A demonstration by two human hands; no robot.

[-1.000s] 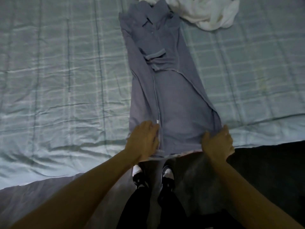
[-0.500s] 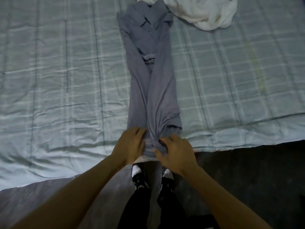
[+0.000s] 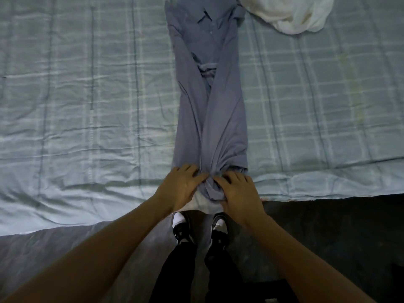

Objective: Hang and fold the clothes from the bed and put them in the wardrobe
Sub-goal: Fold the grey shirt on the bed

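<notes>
A grey-blue collared shirt lies lengthwise on the bed, folded into a narrow strip with its collar at the far end. Its hem is bunched at the near edge of the mattress. My left hand rests on the left side of the hem, fingers spread on the cloth. My right hand lies on the right side of the hem, thumb pinching the bunched fabric. A crumpled white garment sits at the top right, beside the shirt's collar.
The bed is covered by a pale blue checked quilt, wrinkled on the left. Its near edge runs across the view at my hands. Below it is dark floor, with my two feet in dark shoes against the bed.
The shirt's right side has been folded over toward the middle, which narrowed it. My right hand moved left along the hem until it met my left hand.
</notes>
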